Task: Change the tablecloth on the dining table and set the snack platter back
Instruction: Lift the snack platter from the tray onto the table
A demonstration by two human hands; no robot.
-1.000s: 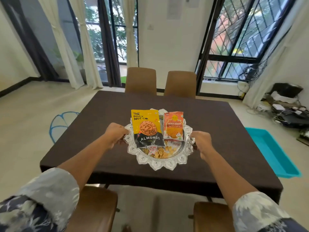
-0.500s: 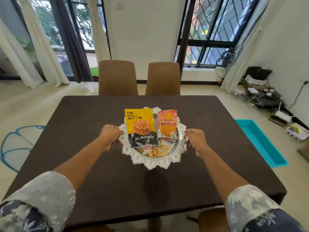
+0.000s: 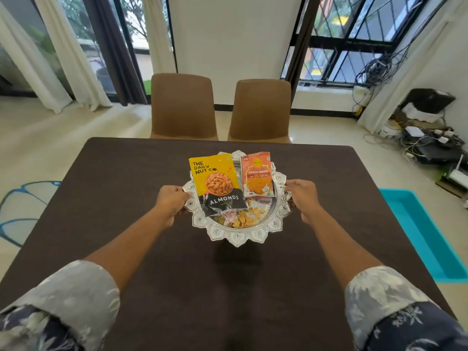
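Observation:
A silver snack platter [image 3: 236, 236] with a scalloped rim hangs a little above the dark brown tablecloth [image 3: 126, 198] that covers the dining table; its shadow lies on the cloth below it. On the platter lie a yellow and black almond packet [image 3: 216, 184], an orange garlic snack packet [image 3: 257, 174] and loose small snacks [image 3: 243, 217]. My left hand [image 3: 172, 202] grips the platter's left rim. My right hand [image 3: 302, 198] grips its right rim.
Two brown chairs [image 3: 183, 107] [image 3: 260, 110] stand at the table's far side. A turquoise tub [image 3: 420, 231] sits on the floor to the right, with cables and boxes [image 3: 428, 138] behind it. A blue and white mat [image 3: 20, 206] lies at the left.
I have stepped closer to the table and carried the platter forward over its middle. Both hands keep their hold on the rim.

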